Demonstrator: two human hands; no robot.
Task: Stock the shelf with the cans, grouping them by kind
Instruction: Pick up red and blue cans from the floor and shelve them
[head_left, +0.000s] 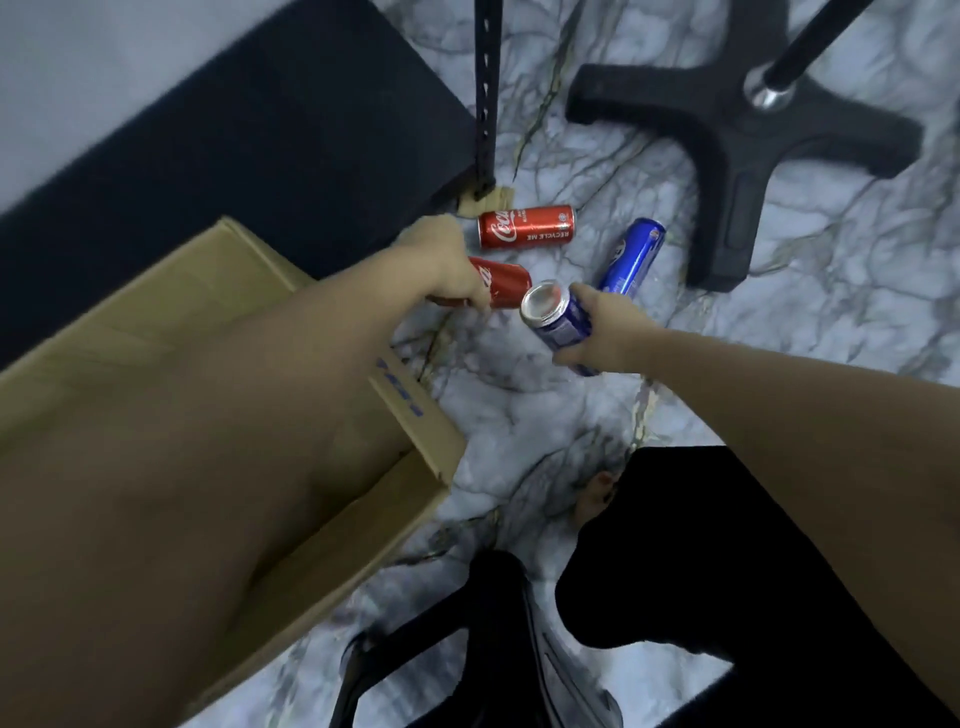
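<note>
1. The left hand (451, 265) reaches across the cardboard box (218, 332) to the marble floor (519, 415), fingers curled down over a red Coca-Cola can (506, 288) lying on its side.
2. The right hand (605, 332) grips a blue can (553, 317), tilted with its silver end towards the camera, fingers wrapped round its body; this can is just beside the held red one, nearly touching.
3. A 2nd red Coca-Cola can (525, 227) lies on its side just beyond the left hand, close to the foot of the black shelf upright (485, 98).
4. A 2nd blue can (632, 257) lies on the floor between the right hand and the black cross-shaped chair base (737, 150), near 1 leg.
5. Open floor lies between the box edge and the person's dark-clothed legs (701, 545).
</note>
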